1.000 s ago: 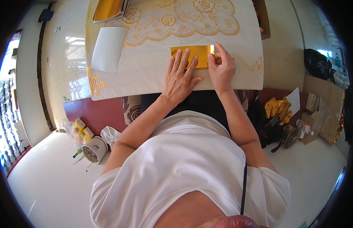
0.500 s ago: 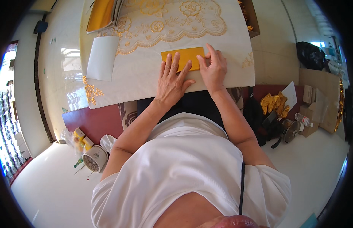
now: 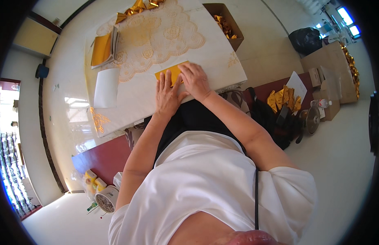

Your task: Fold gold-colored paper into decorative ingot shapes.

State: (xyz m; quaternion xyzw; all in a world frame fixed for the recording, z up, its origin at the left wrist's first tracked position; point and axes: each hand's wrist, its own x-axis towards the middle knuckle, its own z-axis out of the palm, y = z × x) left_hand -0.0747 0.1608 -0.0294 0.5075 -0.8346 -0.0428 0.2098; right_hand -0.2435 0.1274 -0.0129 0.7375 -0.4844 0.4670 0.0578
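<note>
A folded strip of gold paper [image 3: 161,75] lies flat on the cloth-covered table [image 3: 136,96] close in front of me. My left hand [image 3: 168,98] rests palm down on it, fingers extended and slightly apart. Against the strip's right part, my right hand [image 3: 195,83] has bent fingers drawn together, hiding that end; its fingertips are partly blurred. To the left lies a white sheet [image 3: 106,87]. Beyond it is a stack of gold-faced paper sheets [image 3: 102,49].
Shiny folded gold pieces [image 3: 137,8] sit at the table's far edge. An open cardboard box [image 3: 235,28] with gold pieces stands beyond the right edge. The red bench [image 3: 259,93] at right bears crumpled gold foil [image 3: 284,99]. A white bucket [image 3: 107,199] is at lower left.
My right hand has moved left over the strip, closer to my left hand, and its fingers have drawn together. My left hand stays on the paper. The whole view has turned.
</note>
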